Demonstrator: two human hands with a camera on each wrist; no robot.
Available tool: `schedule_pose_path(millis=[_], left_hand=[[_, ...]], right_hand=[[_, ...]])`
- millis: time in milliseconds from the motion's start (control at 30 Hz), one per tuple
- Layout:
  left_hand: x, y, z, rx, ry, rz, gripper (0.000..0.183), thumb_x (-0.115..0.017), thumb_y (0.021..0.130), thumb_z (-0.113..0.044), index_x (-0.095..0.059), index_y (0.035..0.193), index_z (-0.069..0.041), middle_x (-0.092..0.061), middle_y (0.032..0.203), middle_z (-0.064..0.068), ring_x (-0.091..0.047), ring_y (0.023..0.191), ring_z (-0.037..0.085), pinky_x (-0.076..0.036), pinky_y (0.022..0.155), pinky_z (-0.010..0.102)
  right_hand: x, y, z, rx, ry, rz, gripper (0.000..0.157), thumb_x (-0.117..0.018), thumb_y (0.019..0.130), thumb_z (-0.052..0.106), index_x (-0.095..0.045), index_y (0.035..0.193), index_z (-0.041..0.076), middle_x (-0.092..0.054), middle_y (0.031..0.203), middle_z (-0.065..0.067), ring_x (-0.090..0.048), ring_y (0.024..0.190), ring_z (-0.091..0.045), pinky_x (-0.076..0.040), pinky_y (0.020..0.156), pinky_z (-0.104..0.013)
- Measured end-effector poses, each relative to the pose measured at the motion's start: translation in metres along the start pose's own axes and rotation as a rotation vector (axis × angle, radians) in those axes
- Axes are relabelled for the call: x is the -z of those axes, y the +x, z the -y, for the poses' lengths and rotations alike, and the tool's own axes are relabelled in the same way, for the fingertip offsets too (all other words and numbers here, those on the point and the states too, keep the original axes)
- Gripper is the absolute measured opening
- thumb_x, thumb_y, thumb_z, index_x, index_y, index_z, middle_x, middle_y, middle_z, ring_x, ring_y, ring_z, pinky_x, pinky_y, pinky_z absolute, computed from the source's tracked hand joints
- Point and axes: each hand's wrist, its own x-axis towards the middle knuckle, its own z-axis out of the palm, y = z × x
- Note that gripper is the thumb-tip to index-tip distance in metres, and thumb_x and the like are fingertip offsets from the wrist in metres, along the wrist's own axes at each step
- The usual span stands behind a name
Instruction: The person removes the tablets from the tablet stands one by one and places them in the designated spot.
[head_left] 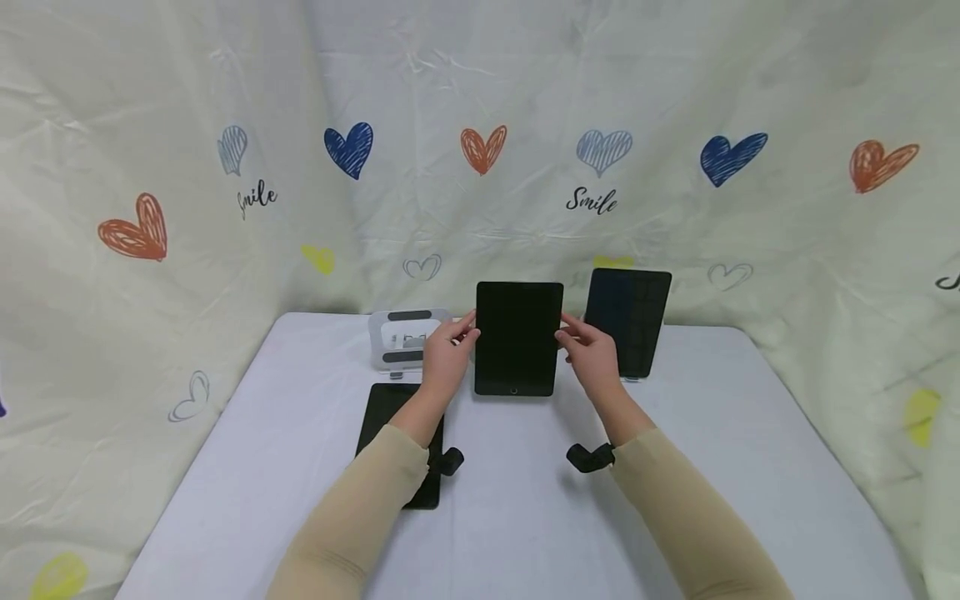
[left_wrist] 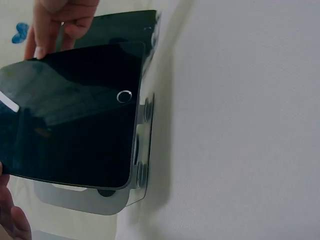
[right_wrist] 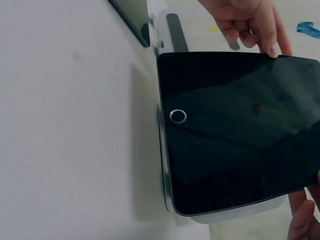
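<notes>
A black tablet (head_left: 517, 337) with a round home button stands upright between both hands, screen toward me. My left hand (head_left: 448, 354) pinches its left edge, thumb in front. On the opposite edge my right hand (head_left: 594, 357) pinches it the same way. Behind the tablet is a grey stand (left_wrist: 117, 201), mostly hidden by it, with small supports showing past the tablet's bottom edge. Whether the tablet touches that stand, I cannot tell. In the right wrist view the tablet (right_wrist: 240, 155) has the left hand (right_wrist: 250, 22) along its upper edge.
To the right, another black tablet (head_left: 628, 321) leans on a stand. A grey stand (head_left: 381, 340) with dark pads holds no tablet at the back left. Another tablet (head_left: 390, 408) lies flat under the left forearm. A heart-printed cloth (head_left: 480, 225) hangs behind the white table (head_left: 510, 517).
</notes>
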Motion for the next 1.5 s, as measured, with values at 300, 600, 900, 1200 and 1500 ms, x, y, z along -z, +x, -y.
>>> schedule_pose_path(millis=[300, 600, 900, 1200, 1500], left_hand=[[0.011, -0.015, 0.001, 0.069, 0.016, 0.060, 0.035, -0.068, 0.096, -0.024, -0.066, 0.131, -0.024, -0.067, 0.099, -0.002, -0.055, 0.085, 0.016, -0.047, 0.070, 0.028], [0.023, -0.032, 0.001, 0.133, 0.030, 0.166, 0.039, -0.066, 0.097, -0.024, -0.062, 0.136, -0.024, -0.066, 0.106, 0.000, -0.056, 0.087, 0.017, -0.048, 0.070, 0.031], [0.032, -0.052, 0.007, 0.151, 0.099, 0.252, 0.042, -0.066, 0.097, -0.025, -0.060, 0.138, -0.022, -0.065, 0.106, -0.001, -0.054, 0.079, 0.017, -0.047, 0.064, 0.030], [0.029, -0.068, 0.011, 0.203, 0.239, 0.367, 0.049, -0.068, 0.096, -0.023, -0.055, 0.143, -0.021, -0.060, 0.094, -0.002, -0.052, 0.071, 0.014, -0.045, 0.060, 0.028], [0.026, -0.080, 0.007, 0.301, 0.317, 0.501, 0.062, -0.072, 0.092, -0.023, -0.048, 0.149, -0.020, -0.058, 0.081, -0.002, -0.047, 0.059, 0.015, -0.039, 0.053, 0.029]], right_hand=[[0.001, -0.011, 0.004, -0.084, -0.018, 0.073, 0.042, -0.062, 0.100, 0.019, -0.058, 0.142, 0.019, -0.065, 0.117, -0.012, -0.062, 0.088, -0.023, -0.049, 0.064, -0.025], [0.001, -0.024, 0.000, -0.204, 0.026, 0.158, 0.046, -0.062, 0.100, 0.019, -0.054, 0.145, 0.018, -0.066, 0.119, -0.012, -0.063, 0.092, -0.021, -0.048, 0.070, -0.033], [0.002, -0.044, -0.001, -0.272, 0.004, 0.223, 0.046, -0.062, 0.099, 0.020, -0.054, 0.144, 0.014, -0.068, 0.117, -0.012, -0.065, 0.095, -0.026, -0.047, 0.066, -0.028], [0.009, -0.051, -0.012, -0.348, -0.052, 0.285, 0.047, -0.061, 0.099, 0.020, -0.053, 0.145, 0.014, -0.067, 0.119, -0.013, -0.066, 0.094, -0.023, -0.046, 0.067, -0.028], [0.007, -0.062, -0.027, -0.455, -0.065, 0.271, 0.045, -0.064, 0.096, 0.017, -0.058, 0.141, 0.012, -0.070, 0.114, -0.010, -0.068, 0.086, -0.018, -0.044, 0.063, -0.029]])
